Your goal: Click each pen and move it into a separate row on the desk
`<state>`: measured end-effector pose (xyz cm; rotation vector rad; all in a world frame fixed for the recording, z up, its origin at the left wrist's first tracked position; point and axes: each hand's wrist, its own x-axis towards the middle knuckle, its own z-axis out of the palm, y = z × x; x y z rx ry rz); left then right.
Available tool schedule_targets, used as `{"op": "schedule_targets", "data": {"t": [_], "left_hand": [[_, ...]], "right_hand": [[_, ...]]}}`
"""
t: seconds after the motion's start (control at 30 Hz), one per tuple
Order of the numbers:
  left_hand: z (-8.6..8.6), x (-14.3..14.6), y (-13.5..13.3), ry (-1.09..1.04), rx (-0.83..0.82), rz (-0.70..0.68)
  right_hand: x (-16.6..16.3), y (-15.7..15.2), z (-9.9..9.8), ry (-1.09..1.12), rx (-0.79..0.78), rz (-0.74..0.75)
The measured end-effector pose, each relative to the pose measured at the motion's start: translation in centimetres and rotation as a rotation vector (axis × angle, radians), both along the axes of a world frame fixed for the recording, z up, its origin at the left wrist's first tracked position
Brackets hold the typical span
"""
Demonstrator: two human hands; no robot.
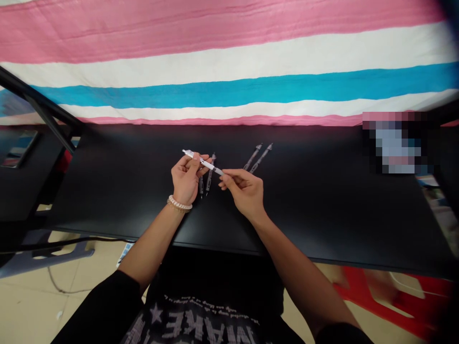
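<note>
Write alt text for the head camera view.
Two bare hands hold a white pen over a black table, the left hand around its middle and the right hand pinching its end. Four slim dark pens lie on the table, with a pink, white and blue striped cloth beyond.

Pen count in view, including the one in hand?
5. A white pen is held by the left hand and right hand. Two grey pens lie on the black desk by the left hand; two more grey pens lie beyond the right hand. The hands may hide others.
</note>
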<state>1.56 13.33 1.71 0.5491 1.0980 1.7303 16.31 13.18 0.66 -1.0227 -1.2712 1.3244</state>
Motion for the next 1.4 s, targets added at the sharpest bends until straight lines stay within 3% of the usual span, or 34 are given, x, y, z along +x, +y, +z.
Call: {"op": "schedule_targets", "data": {"t": [0.13,0.37,0.67,0.9,1.07,1.23,1.4], "left_hand": [[0.0,0.1,0.0,0.017,0.007,0.053],[-0.2,-0.1,0.1,-0.031,-0.016,0.079],[-0.4,-0.9,0.4,-0.081,0.027,0.208],[-0.3,0.5,-0.3,-0.09,-0.027,-0.051],[-0.2,0.5,-0.3,-0.107,-0.015,-0.056],[-0.1,0.3,-0.2,-0.123,-0.008,-0.055],[-0.1,0.4,-0.1,-0.09,-0.021,-0.021]], "right_hand": [[0.0,-0.2,-0.2,-0.051,0.053,-0.063],[0.5,-0.2,0.1,-0.249,0.326,-0.19],[0.7,0.2,0.3,-0.247,0.406,-0.212],[0.6,-0.1,0.1,-0.293,0.425,-0.198],[0.6,-0.1,-0.3,-0.291,0.363,-0.187],[0.4,-0.2,-0.6,-0.255,0.218,-0.079],[0.5,0.0,-0.6,-0.347,0.304,-0.06]]}}
